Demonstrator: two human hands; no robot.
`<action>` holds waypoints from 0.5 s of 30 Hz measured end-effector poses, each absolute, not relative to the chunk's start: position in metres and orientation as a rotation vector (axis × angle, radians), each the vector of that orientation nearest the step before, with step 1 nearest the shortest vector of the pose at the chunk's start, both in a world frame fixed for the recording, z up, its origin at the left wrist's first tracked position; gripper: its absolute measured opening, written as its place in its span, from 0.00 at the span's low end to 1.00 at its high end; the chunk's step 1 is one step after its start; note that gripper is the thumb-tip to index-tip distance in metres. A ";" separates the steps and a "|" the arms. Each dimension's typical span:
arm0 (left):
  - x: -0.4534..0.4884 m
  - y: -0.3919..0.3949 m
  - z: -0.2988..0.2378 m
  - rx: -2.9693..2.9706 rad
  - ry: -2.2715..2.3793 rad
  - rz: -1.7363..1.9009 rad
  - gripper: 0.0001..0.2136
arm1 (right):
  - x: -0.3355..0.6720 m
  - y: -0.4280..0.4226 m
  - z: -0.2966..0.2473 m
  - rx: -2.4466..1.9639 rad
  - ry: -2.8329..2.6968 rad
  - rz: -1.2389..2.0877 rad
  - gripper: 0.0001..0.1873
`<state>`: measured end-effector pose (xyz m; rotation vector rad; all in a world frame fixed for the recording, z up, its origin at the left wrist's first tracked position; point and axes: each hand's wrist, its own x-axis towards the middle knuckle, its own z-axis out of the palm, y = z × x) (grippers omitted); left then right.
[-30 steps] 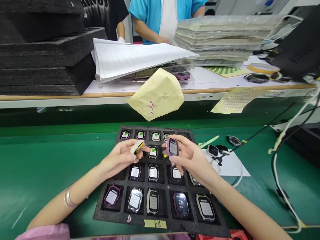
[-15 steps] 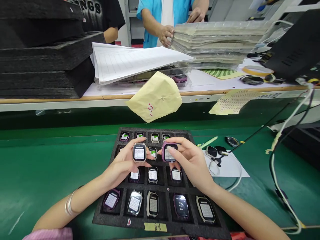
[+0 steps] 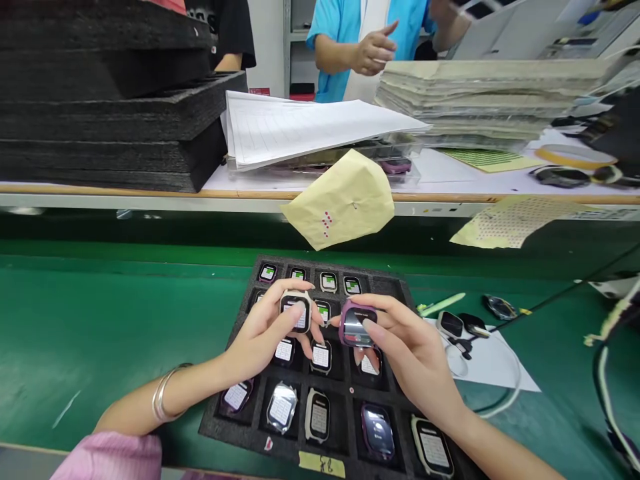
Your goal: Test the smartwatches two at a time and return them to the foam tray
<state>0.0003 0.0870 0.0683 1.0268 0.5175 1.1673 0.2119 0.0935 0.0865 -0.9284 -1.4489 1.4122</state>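
My left hand (image 3: 270,333) grips a light-cased smartwatch (image 3: 296,312) without a strap, its thumb lying on the lit screen. In my right hand (image 3: 400,340) is a purple smartwatch (image 3: 358,325), held by its edges with the thumb over the screen, which looks darker and partly glossy. Both hands hover above a black foam tray (image 3: 345,393) with square compartments. Several smartwatches lie in it, among them a silver one (image 3: 282,407), a beige one (image 3: 317,415) and a dark purple one (image 3: 378,430). My hands hide some compartments.
Black foam trays (image 3: 100,120) are stacked on the shelf at left, beside papers (image 3: 310,130) and stacked clear trays (image 3: 475,100). A person in blue (image 3: 335,40) stands behind. At right on the green bench lie a pen (image 3: 443,305), white paper (image 3: 510,373) and cables (image 3: 605,360).
My left thumb has moved onto the light watch's screen. The purple watch's screen now shows a different, darker picture. The view has shifted left. The person behind has lifted their hands off the stack.
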 end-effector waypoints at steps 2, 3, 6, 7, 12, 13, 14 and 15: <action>0.000 0.084 0.071 0.994 0.499 1.157 0.15 | 0.211 0.092 0.088 -0.944 -1.437 1.407 0.13; -0.001 0.082 0.072 0.978 0.500 1.148 0.17 | 0.210 0.092 0.088 -0.955 -1.428 1.408 0.14; -0.001 0.077 0.073 0.953 0.528 1.113 0.21 | 0.208 0.093 0.089 -0.997 -1.403 1.411 0.14; -0.001 0.077 0.073 0.952 0.534 1.105 0.22 | 0.206 0.093 0.090 -1.009 -1.400 1.408 0.14; 0.001 0.077 0.070 0.939 0.531 1.075 0.18 | 0.205 0.075 0.110 -0.884 -1.422 1.441 0.10; 0.001 0.078 0.069 0.936 0.531 1.067 0.17 | 0.208 0.067 0.117 -0.829 -1.441 1.450 0.11; 0.002 0.078 0.069 0.938 0.528 1.061 0.16 | 0.211 0.059 0.123 -0.763 -1.483 1.461 0.14; 0.003 0.078 0.069 0.942 0.527 1.057 0.15 | 0.215 0.051 0.129 -0.708 -1.541 1.442 0.19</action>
